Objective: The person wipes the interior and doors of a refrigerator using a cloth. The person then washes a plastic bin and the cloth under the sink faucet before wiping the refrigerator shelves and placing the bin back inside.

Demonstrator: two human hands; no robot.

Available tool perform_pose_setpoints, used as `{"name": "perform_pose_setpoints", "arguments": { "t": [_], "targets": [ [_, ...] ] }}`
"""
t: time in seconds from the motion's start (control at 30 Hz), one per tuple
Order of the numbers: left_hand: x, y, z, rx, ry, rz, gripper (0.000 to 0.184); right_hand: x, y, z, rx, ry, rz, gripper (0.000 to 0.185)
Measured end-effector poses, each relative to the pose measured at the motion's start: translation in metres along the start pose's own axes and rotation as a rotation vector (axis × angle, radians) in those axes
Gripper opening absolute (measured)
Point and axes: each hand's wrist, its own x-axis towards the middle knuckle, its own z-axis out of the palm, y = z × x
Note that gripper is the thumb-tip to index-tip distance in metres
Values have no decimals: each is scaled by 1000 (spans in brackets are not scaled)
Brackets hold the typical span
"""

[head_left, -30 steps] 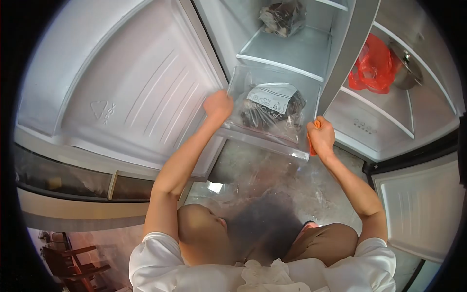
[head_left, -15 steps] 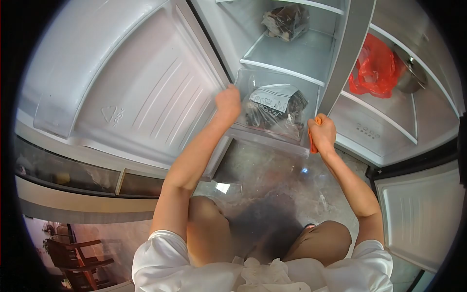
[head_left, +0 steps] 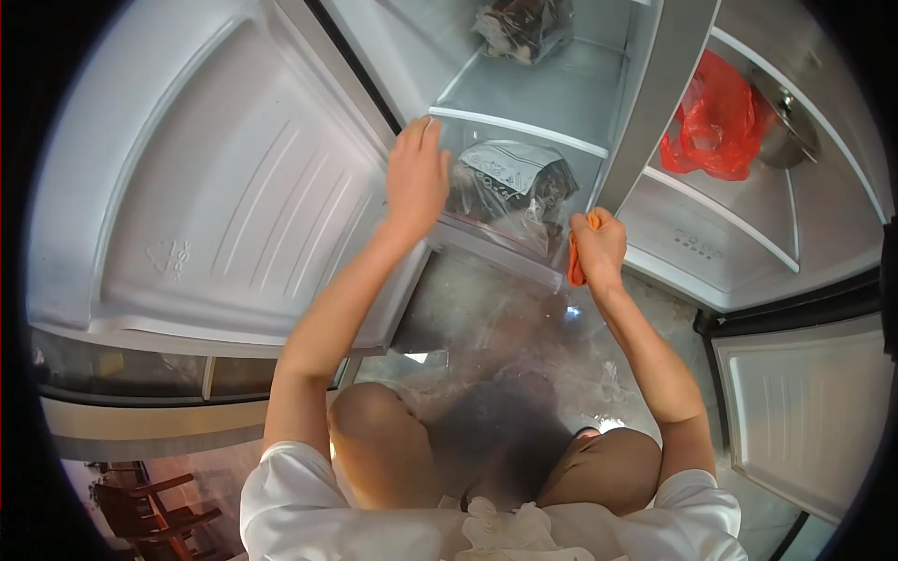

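Note:
A clear drawer [head_left: 496, 248] juts out at the bottom of the open fridge compartment. Inside it lies a plastic bag of dark contents [head_left: 510, 182] with a pale printed panel. My left hand [head_left: 418, 182] is at the drawer's left side, near the shelf's front edge, its fingers stretched out; whether they touch the drawer I cannot tell. My right hand [head_left: 601, 245] is closed around an orange cloth [head_left: 576, 257] at the drawer's right front corner.
The left door [head_left: 224, 206] stands open beside my left arm. On the glass shelf [head_left: 543, 89] above sits another bag [head_left: 526, 28]. The right compartment holds a red plastic bag [head_left: 716, 122] and a metal pot [head_left: 786, 136]. A lower right door [head_left: 809, 411] is open over the glossy floor [head_left: 468, 327].
My left hand has moved up along the drawer's left side, and its closed fingers have straightened. My right hand keeps the orange cloth at the front corner. The view has shifted slightly.

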Motion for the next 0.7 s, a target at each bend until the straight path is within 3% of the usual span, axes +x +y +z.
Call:
{"name": "perform_pose_setpoints", "arguments": {
  "t": [0.07,0.13,0.17,0.23,0.27,0.33,0.37,0.47,0.5,0.57,0.63,0.7],
  "targets": [
    [-24,37,-58,-378,-308,-513,38,1,0,-1,85,-58,37,27],
    [-47,29,-87,-1011,-1326,-1287,67,5,1,-3,101,-70,44,26],
    [-58,38,-94,-1005,-1328,-1295,67,5,0,-3,122,-77,47,25],
    [-69,62,-103,-1301,-1287,-1688,89,3,-4,-3,218,-102,63,22],
    [-67,62,-97,-1296,-1282,-1697,89,2,-7,-4,311,-119,79,23],
    [-51,54,-69,-1727,-791,-1906,102,2,-14,-8,319,-138,85,23],
    [-47,54,-60,-1729,-798,-1905,102,1,-19,-10,316,-149,86,22],
    [-44,58,-43,-1481,-678,-2002,57,4,-15,-10,338,-182,101,23],
    [-42,58,-42,-1480,-684,-2001,57,8,-14,-10,372,-212,102,24],
    [-40,58,-45,-1469,-669,-2056,37,5,-13,-16,396,-250,76,27],
    [-44,59,-45,-1523,-704,-2067,37,-4,-11,-29,406,-282,52,31],
    [-43,60,-46,-1583,-719,-2063,37,-20,-8,-40,253,-466,-16,37]
  ]
}}
